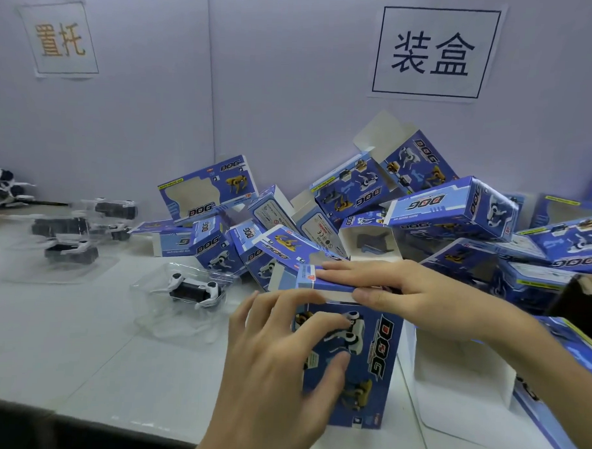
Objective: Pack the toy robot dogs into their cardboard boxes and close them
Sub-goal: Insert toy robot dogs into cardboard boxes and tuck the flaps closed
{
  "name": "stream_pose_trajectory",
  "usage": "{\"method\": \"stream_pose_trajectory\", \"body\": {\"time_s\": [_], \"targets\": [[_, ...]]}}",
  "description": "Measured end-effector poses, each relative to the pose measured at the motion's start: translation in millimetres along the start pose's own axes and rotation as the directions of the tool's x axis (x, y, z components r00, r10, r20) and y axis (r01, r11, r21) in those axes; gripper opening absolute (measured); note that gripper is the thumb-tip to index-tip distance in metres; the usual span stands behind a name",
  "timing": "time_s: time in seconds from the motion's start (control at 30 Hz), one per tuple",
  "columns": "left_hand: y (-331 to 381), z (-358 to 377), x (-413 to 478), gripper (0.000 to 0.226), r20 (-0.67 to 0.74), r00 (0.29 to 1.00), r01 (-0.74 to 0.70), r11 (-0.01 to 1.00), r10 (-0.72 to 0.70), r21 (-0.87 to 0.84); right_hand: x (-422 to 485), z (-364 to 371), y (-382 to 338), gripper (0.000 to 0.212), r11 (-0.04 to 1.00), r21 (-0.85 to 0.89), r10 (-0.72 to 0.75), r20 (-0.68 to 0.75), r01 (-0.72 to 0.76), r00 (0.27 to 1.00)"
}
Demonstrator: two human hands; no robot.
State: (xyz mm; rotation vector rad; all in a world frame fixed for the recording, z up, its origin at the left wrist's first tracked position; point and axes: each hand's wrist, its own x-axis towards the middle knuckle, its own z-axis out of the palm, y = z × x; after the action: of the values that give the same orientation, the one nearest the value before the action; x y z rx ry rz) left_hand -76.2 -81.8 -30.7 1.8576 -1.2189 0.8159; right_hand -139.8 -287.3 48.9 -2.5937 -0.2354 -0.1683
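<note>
Standing upright on the white table (82, 334), a blue box (366, 378) is sitting close to the near edge, right between the two hands. The left hand (283, 358) is grasping it from the left side, with the thumb and bent fingertips pressing on the printed front face. The right hand (413, 295) is reaching across from the right and lying flat on the top flap (319, 280). Its straight fingers are pressing down and clasping nothing, and the thumb is resting at the flap's front edge, where a strip of white card is showing just below. What is lying inside the box cannot be seen. A heap of boxes (456, 209) is leaning against the wall just behind, several with open ends, crowding the right hand from the back and the right. An opened box (457, 381) is showing its white inside just beside the held one on the right. Apart on the left, a white and black toy dog (195, 289) is lying in a clear plastic tray, and farther left dark toy dogs (69, 230) are sitting in similar trays, blurred. Two paper signs (435, 51) are hanging on the wall.
</note>
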Motion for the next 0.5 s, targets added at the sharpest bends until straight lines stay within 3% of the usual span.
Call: {"method": "stream_pose_trajectory", "body": {"time_s": [0.23, 0.4, 0.5], "targets": [[4, -1, -5, 0.025, 0.066, 0.996, -0.062, 0.998, 0.063, -0.013, 0, 5, -1, 0.042, 0.997, -0.072, -0.002, -0.021, 0.0, 1.0], [3, -2, -3, 0.026, 0.104, 0.993, -0.054, 0.998, 0.059, -0.045, -1, 9, -3, 0.047, 0.972, -0.235, -0.005, -0.004, 0.004, 1.0], [4, -2, 6, 0.034, 0.11, 0.993, -0.046, 0.998, 0.052, -0.052, -1, 4, -3, 0.05, 0.993, -0.116, -0.026, -0.027, 0.023, 0.999]]}}
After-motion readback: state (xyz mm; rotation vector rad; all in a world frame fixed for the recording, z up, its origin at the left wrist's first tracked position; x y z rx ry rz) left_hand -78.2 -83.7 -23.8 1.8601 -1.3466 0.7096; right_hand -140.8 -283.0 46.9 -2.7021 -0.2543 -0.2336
